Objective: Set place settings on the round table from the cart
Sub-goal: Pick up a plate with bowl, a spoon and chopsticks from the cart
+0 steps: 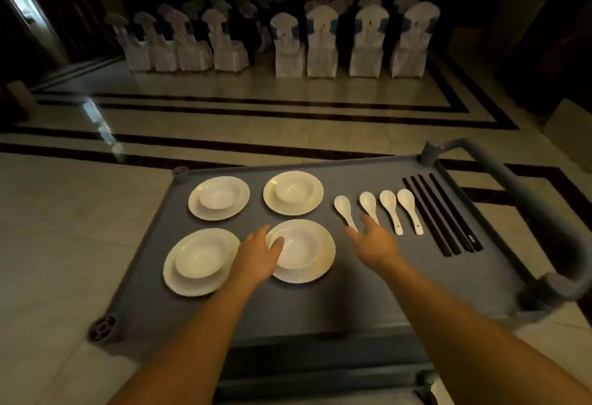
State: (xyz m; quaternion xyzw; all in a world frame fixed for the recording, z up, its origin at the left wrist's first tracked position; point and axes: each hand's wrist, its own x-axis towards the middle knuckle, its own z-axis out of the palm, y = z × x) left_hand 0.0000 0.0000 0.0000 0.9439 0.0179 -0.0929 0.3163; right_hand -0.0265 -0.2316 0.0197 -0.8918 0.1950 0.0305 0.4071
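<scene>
Head view looks down on a grey plastic service cart (pixel 320 302) with a flat top and a tubular handle on its right end; on that top sit four round white ceramic plates (pixel 293 193), each carrying one white bowl (pixel 296 189), laid two by two on the cart's left half; right of the plates lie four white ceramic soup spoons (pixel 389 210) in a row, bowls pointing away from the person; further right, beside the handle, lie four black chopsticks (pixel 445 215), side by side and parallel; the left hand (pixel 258 255) reaches over the near-right plate with fingers spread and relaxed, thumb lying on the rim of that plate's bowl, gripping nothing; the right hand (pixel 373 241) hovers with fingers spread and loose over the handles of the two leftmost spoons, holding nothing, and whether it touches them cannot be told; the cart stands on a polished cream tiled floor (pixel 224 116) banded with dark stripes; beyond the cart, against a dim wall, stand rows of chairs in white covers (pixel 320 45), some with blue sashes.
</scene>
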